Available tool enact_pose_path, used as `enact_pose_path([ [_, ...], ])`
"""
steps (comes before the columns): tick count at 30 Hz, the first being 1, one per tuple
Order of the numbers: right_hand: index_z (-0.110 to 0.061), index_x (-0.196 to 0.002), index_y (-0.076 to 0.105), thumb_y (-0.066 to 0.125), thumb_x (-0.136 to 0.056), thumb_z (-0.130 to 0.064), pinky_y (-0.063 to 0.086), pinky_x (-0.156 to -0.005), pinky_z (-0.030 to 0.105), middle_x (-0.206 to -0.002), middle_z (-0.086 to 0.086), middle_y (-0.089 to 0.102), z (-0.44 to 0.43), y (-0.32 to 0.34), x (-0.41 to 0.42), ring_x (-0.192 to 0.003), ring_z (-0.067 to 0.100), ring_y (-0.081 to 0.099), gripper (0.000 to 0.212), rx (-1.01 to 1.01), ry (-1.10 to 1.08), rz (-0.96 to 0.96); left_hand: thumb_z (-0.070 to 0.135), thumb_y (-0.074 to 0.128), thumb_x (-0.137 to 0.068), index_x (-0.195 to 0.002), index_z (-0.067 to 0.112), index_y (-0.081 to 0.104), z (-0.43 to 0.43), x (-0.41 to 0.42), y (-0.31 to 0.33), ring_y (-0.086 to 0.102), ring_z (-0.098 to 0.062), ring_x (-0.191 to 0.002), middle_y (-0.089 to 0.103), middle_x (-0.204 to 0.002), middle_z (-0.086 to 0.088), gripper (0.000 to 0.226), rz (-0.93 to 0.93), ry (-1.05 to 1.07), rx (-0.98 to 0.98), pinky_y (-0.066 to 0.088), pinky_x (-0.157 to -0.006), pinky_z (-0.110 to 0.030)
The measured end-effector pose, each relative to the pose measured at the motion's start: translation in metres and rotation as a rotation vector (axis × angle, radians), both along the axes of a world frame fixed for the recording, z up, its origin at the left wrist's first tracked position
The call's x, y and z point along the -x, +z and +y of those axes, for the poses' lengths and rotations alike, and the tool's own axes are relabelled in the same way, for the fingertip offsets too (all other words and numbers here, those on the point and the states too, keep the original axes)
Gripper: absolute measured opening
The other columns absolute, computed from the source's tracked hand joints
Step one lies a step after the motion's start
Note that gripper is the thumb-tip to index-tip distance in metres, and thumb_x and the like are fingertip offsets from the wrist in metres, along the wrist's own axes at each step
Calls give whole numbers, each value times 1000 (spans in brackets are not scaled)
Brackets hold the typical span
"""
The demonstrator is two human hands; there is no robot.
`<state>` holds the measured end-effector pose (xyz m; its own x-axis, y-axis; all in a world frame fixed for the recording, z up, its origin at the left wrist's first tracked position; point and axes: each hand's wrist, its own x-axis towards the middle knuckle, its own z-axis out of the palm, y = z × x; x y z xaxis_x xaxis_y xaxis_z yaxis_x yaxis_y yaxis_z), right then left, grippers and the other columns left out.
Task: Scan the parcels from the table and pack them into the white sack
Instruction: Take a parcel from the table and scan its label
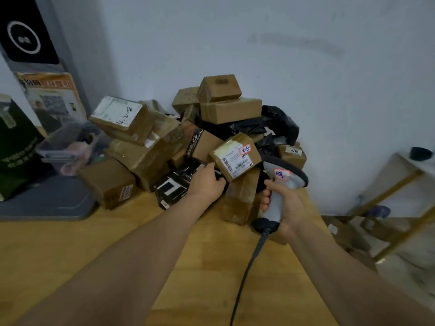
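The wooden worktop (113,260) carries a heap of parcels (164,142) stacked against the wall, mostly brown cartons with a black bag among them. The white sack is not in view. At the near face of the heap lies the labelled parcel (235,158), tilted, its barcode label turned up towards the camera and its long axis running from lower left to upper right. It sits between the two hands. The scanner (286,181) is just to its right, with the head level with the label but seemingly aimed past it. The right grip (286,208) is wrapped fully round the scanner's handle. The left grip (207,184) is the nearer one to the parcel, with its thumb and fingers at the parcel's lower left edge, above a black box (173,188). Whether they have clamped the parcel cannot be told. I judge the next move turns on swinging the label to face the scanner.
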<state>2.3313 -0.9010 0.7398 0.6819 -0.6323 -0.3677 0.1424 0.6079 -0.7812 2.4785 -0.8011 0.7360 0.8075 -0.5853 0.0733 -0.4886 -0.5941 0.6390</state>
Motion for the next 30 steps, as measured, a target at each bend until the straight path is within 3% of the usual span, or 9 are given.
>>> enact_pose_path([
  [10, -9, -78, 62, 66, -84, -4, 44, -39, 21, -54, 2, 58, -21, 27, -2, -41, 11, 52, 9, 23, -10, 96, 28, 68, -83, -125, 11, 55, -53, -24, 44, 58, -25, -112, 60, -123, -11, 47, 88, -64, 9, 49, -88, -34],
  [12, -8, -82, 63, 67, -83, -4, 44, -39, 23, -54, 2, 58, -38, 24, -9, -41, 12, 52, 6, 30, 13, 90, 28, 72, -79, -137, 8, 42, -80, -32, 48, 51, -28, -122, 51, -134, -14, 68, 134, -40, -6, 46, -97, -37],
  [15, -7, -88, 65, 67, -83, -4, 43, -39, 23, -55, 3, 59, -65, 18, -14, -41, 13, 52, 7, 50, 41, 94, 36, 76, -74, -152, 5, 9, -114, -42, 49, 32, -32, -138, 30, -152, -15, 108, 154, -13, -116, 33, -111, -44],
  [18, -6, -97, 67, 67, -83, -4, 43, -40, 23, -56, 3, 59, -85, 12, -15, -42, 13, 53, 14, 40, 81, 98, 46, 77, -70, -152, 6, 2, -134, -56, 44, 26, -34, -141, 26, -154, -15, 119, 119, 59, -247, 27, -114, -42],
  [22, -4, -103, 67, 67, -83, -4, 43, -41, 23, -57, 3, 59, -102, 6, -16, -43, 13, 52, 20, 10, 125, 90, 54, 76, -68, -153, 15, -2, -150, -67, 40, 21, -37, -141, 23, -154, -17, 122, 189, 99, -252, 27, -111, -43],
  [26, -7, -99, 69, 67, -82, -4, 43, -41, 23, -57, 2, 59, -105, 5, -16, -44, 12, 53, 17, 1, 172, 91, 57, 75, -66, -153, 27, 0, -146, -67, 41, 16, -37, -140, 21, -153, -14, 119, 38, 67, -347, 23, -109, -50],
  [30, -8, -91, 71, 68, -81, -2, 43, -41, 23, -56, 3, 60, -94, 9, -15, -43, 13, 53, 12, -7, 200, 91, 54, 76, -68, -153, 31, 8, -116, -66, 53, 12, -36, -141, 22, -151, -13, 111, 4, 82, -284, 22, -111, -48],
])
